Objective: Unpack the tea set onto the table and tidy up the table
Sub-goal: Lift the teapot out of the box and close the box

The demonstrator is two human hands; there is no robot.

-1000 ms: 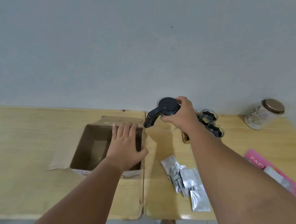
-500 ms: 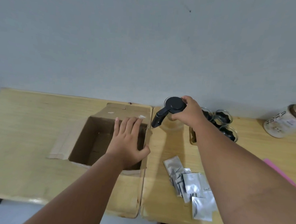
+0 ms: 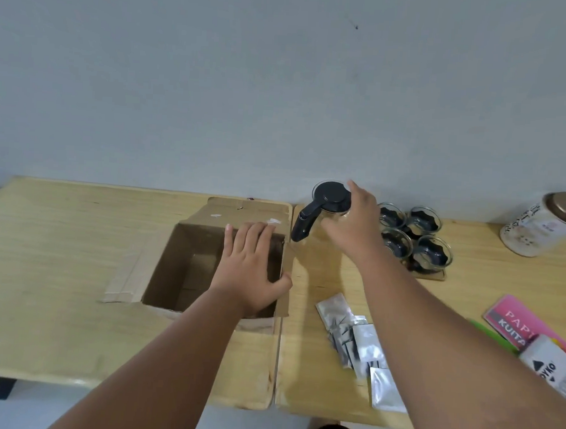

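A glass teapot [image 3: 332, 198] with a black lid and black handle stands on the table just right of the open cardboard box [image 3: 187, 265]. My right hand [image 3: 353, 224] is right beside the pot with its fingers apart, no longer gripping the lid. My left hand [image 3: 252, 268] lies over the box's right wall, thumb outside and fingers over the opening. Several glass cups [image 3: 408, 234] with dark inserts sit on a small wooden tray [image 3: 432, 275] behind my right wrist. The inside of the box looks bare where I can see it.
Several silver sachets [image 3: 360, 346] lie in a heap near the front edge. At the far right stand a white jar with a bronze lid [image 3: 543, 224], a pink booklet [image 3: 515, 321] and a white packet [image 3: 552, 366]. A seam [image 3: 278, 361] separates two wooden tabletops.
My right hand set the teapot down beside the box and let go of its lid. My left hand stayed on the box. The view shifted left and down.
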